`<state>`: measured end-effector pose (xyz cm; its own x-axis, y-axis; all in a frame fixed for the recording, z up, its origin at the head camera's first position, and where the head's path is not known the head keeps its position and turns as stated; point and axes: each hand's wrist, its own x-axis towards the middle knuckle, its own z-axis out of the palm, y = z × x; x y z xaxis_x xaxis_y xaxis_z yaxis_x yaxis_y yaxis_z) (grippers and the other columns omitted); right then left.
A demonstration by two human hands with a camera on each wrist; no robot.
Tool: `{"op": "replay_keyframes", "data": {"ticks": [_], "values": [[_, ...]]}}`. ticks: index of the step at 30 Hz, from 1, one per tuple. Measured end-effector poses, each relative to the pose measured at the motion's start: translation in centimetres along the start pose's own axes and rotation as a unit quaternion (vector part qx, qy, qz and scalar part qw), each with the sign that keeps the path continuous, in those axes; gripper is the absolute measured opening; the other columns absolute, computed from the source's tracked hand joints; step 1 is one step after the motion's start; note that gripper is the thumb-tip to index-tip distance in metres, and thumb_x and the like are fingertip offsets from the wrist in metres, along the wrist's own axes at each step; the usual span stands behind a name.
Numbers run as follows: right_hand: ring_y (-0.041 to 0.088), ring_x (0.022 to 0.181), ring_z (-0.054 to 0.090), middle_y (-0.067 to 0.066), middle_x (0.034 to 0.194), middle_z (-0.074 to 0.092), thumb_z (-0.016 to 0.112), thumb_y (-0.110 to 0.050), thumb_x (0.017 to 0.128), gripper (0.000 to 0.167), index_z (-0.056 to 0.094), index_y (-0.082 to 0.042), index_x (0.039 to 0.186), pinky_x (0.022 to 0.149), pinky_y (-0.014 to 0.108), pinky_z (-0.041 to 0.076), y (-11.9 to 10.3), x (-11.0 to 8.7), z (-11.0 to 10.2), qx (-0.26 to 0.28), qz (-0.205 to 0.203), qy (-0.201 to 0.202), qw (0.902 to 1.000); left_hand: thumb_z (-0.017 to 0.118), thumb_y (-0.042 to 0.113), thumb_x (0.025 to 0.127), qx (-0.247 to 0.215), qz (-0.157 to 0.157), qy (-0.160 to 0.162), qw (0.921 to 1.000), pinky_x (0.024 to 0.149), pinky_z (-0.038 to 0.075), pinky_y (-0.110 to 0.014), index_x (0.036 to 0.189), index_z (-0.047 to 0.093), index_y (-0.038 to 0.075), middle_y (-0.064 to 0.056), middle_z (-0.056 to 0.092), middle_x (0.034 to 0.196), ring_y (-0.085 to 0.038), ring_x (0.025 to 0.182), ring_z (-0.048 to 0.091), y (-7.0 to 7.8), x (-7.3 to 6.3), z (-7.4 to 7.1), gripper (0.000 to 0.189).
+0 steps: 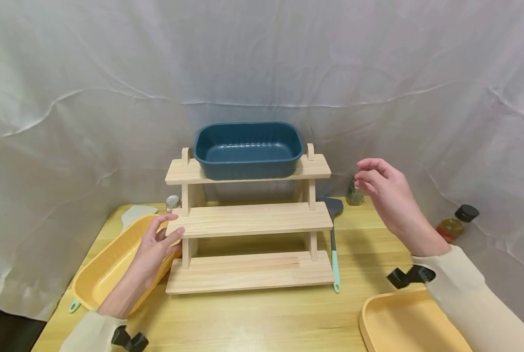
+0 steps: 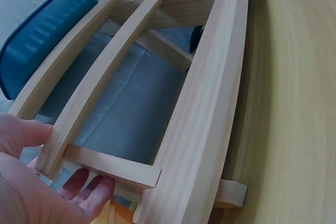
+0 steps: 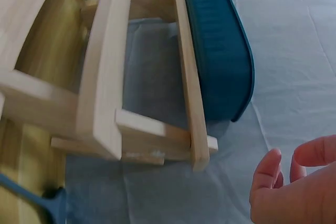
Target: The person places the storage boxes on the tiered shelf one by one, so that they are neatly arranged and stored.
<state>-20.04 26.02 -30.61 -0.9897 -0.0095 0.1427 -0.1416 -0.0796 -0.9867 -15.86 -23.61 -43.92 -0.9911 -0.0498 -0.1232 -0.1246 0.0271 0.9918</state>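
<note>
A three-tier wooden shelf stand (image 1: 248,220) stands on the table. My left hand (image 1: 153,247) grips the left end of its middle board, thumb on the upper side and fingers beneath, as the left wrist view shows at the board's end (image 2: 52,156). On the top board sits a dark blue rectangular basin (image 1: 249,151), also seen side-on in the right wrist view (image 3: 220,51). My right hand (image 1: 387,195) is raised in the air to the right of the stand, fingers loosely bent and holding nothing. Behind it is a small glass jar (image 1: 354,195), partly covered by the fingers.
Left of the stand, a yellow basin (image 1: 99,274) leans beside a pale spatula head (image 1: 137,213). A capped jar (image 1: 172,201) is behind the stand. At right are a dark spatula with mint handle (image 1: 334,259), a black-capped bottle (image 1: 453,225) and a yellow tray (image 1: 402,318). Grey cloth (image 1: 262,58) hangs behind.
</note>
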Motion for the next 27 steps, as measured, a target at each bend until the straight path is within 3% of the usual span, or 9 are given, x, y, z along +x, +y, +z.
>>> {"op": "replay_keyframes", "data": {"ticks": [4,9,19,27], "values": [[0.015,0.103,0.061,0.007,0.118,0.057,0.062,-0.011,0.113,0.016,0.059,-0.001,0.125,0.095,0.019,0.055,0.4,-1.7,-2.1,-0.001,-0.005,-0.002,1.0000,0.069,0.022,0.111,-0.013,0.003,0.009,0.9999,0.100,0.055,-0.031,0.155,0.042,0.012,-0.005,0.058,0.131,-0.009,0.113,0.064,0.0,0.0,0.4,0.052],[0.015,0.104,0.063,0.004,0.118,0.060,0.063,-0.011,0.113,0.013,0.064,-0.005,0.124,0.092,0.021,0.056,0.8,-3.8,-4.7,0.003,-0.009,-0.018,0.9998,0.068,0.022,0.111,-0.016,-0.001,0.012,0.9998,0.099,0.055,-0.031,0.155,0.042,0.012,-0.004,0.060,0.129,-0.009,0.112,0.065,0.0,-0.2,0.6,0.052],[0.017,0.105,0.067,0.005,0.119,0.066,0.047,0.006,0.114,0.025,0.066,-0.002,0.128,0.091,0.025,0.057,1.3,-7.0,-9.9,0.031,-0.029,-0.079,0.9959,0.068,0.023,0.112,0.001,-0.011,0.012,0.9999,0.099,0.057,-0.032,0.158,0.040,0.013,-0.002,0.061,0.124,-0.008,0.110,0.066,0.0,-0.1,0.3,0.055],[0.019,0.109,0.067,0.009,0.124,0.068,0.039,0.013,0.113,0.031,0.061,0.007,0.133,0.093,0.024,0.057,2.2,-10.0,-15.3,-0.041,-0.035,-0.106,0.9929,0.067,0.023,0.112,0.001,-0.008,0.012,0.9999,0.097,0.058,-0.031,0.157,0.039,0.013,-0.004,0.059,0.125,-0.009,0.109,0.066,0.0,0.0,0.1,0.054]]}}
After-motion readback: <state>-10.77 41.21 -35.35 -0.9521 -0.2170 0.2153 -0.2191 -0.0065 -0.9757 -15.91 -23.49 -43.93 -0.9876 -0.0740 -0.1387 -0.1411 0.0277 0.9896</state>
